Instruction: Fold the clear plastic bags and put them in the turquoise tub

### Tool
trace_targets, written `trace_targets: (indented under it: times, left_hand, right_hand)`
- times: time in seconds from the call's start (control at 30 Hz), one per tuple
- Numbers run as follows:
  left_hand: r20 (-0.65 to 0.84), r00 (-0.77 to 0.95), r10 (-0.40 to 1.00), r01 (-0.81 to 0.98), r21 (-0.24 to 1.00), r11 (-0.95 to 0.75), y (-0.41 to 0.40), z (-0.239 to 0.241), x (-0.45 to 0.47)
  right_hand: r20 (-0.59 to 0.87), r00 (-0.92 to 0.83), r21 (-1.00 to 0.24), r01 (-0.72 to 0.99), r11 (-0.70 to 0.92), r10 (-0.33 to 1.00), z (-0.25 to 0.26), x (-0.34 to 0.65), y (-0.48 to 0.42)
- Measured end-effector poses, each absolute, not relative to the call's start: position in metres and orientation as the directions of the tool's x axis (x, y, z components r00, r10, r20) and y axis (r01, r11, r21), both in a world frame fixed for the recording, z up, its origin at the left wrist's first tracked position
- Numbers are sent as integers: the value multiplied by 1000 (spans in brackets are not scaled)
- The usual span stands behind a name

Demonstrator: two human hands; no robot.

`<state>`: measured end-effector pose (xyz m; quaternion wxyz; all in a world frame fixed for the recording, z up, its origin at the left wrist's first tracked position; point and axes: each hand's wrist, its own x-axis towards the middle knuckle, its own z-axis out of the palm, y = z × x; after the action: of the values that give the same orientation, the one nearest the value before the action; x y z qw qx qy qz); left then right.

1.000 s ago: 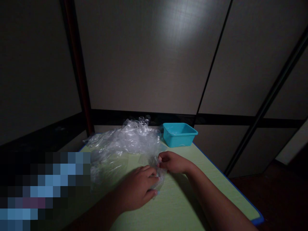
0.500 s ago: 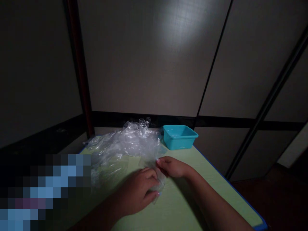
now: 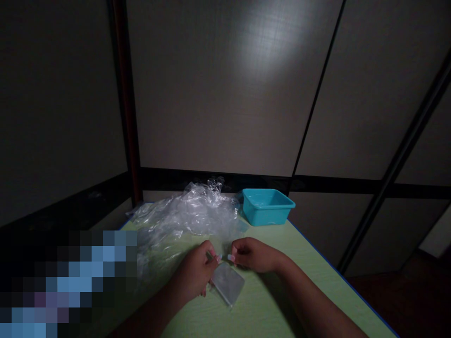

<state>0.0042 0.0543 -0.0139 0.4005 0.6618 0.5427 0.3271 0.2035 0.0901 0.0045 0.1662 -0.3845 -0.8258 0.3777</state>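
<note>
Near the middle of the green table, my left hand (image 3: 199,272) is closed, thumb and finger pinched at the top of a folded square of thin clear plastic (image 3: 229,285). My right hand (image 3: 251,253) pinches just across from it, its fingertips close to the left ones at the same plastic's upper edge. The exact bit between the nails is too small to make out. Behind both hands spreads a crumpled heap of clear plastic (image 3: 190,209), with finger-like loops standing up at its top.
A turquoise plastic tub (image 3: 268,213) stands at the back right of the light green table (image 3: 275,300), which has a blue edge. Dark cabinet panels (image 3: 218,94) rise right behind the table. A pixelated patch (image 3: 75,277) covers the lower left.
My left hand has turned from lying palm-down over the plastic to a pinch beside my right fingertips. The folded square now shows below the hands. The view has shifted slightly.
</note>
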Motion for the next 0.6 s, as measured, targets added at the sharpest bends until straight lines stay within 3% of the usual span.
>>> trace_targets:
  times: [0.2, 0.47, 0.6]
  left_hand:
    - [78, 260, 962, 533, 820, -211, 49, -8, -2]
    - [33, 310, 950, 626, 746, -230, 43, -5, -1]
    - [98, 279, 955, 756, 591, -282, 38, 2, -1]
  right_hand:
    - [-3, -647, -705, 542, 458, 762, 5, 203, 88]
    - [3, -629, -635, 599, 487, 777, 8, 202, 85]
    - [7, -622, -614, 615, 494, 783, 8, 201, 83]
